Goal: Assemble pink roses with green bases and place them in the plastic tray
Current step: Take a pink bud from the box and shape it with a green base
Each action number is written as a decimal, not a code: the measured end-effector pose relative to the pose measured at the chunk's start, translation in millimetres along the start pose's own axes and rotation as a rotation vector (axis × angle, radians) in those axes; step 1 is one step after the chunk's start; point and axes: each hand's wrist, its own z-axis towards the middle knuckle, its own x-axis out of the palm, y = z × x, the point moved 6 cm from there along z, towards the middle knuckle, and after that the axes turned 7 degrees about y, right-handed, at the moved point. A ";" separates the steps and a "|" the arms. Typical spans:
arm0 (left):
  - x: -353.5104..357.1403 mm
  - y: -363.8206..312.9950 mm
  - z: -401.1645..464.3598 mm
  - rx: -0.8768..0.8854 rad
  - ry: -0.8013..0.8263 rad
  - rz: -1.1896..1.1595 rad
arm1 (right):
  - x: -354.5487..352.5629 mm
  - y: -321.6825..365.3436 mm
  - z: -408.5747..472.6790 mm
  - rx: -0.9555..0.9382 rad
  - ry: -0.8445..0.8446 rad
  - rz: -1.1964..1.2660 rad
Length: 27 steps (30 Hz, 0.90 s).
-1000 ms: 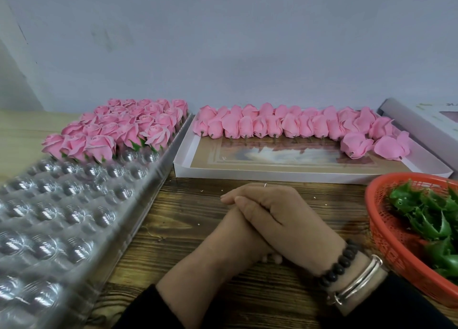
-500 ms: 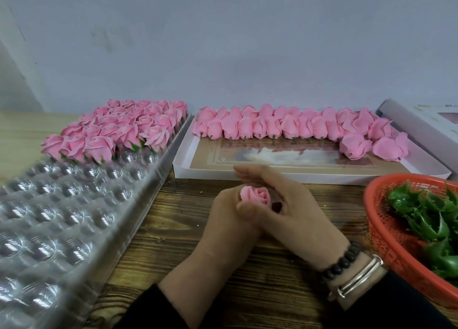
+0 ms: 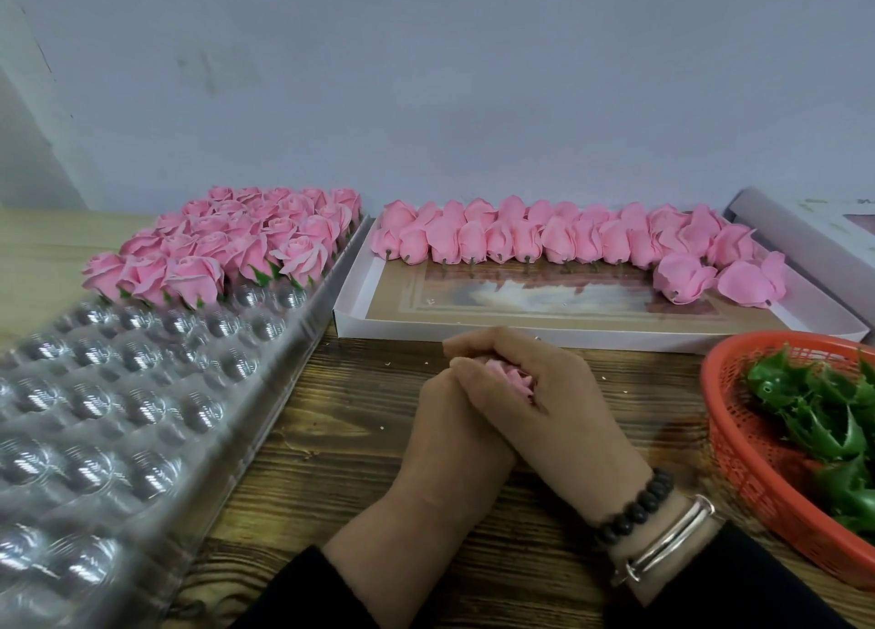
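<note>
— Roses (image 3: 246, 245) filled the far rows of the plastic tray (image 3: 142, 415) on our left, each seated upright on a green base, and the nearer cups stood unfilled. We judged the tray lay there so a finished flower could be set down with a short reach.

— And in the middle?

— At the middle of the table (image 3: 331, 462) we saw both hands folded round a single pink rose (image 3: 513, 380). Our left hand (image 3: 450, 420) sat underneath with its fingers curled up about the bloom, though how exactly they closed we could not tell. Our right hand (image 3: 530, 391) wrapped over the top, fingers bent round the petals. We took that for pressing the rose onto its base, though no base showed inside the grip.

— Further right?

— Behind the hands lay the white box (image 3: 568, 330) of loose rose heads (image 3: 544, 237), stems pointing toward us, we supposed for easy picking. At the right edge sat the orange basket (image 3: 729, 439) of green bases (image 3: 824, 420), just beside our right wrist.
</note>
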 end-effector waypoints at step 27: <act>2.5 -6.0 -0.6 -0.092 0.252 0.128 | 5.6 -0.3 0.2 0.013 0.219 -0.091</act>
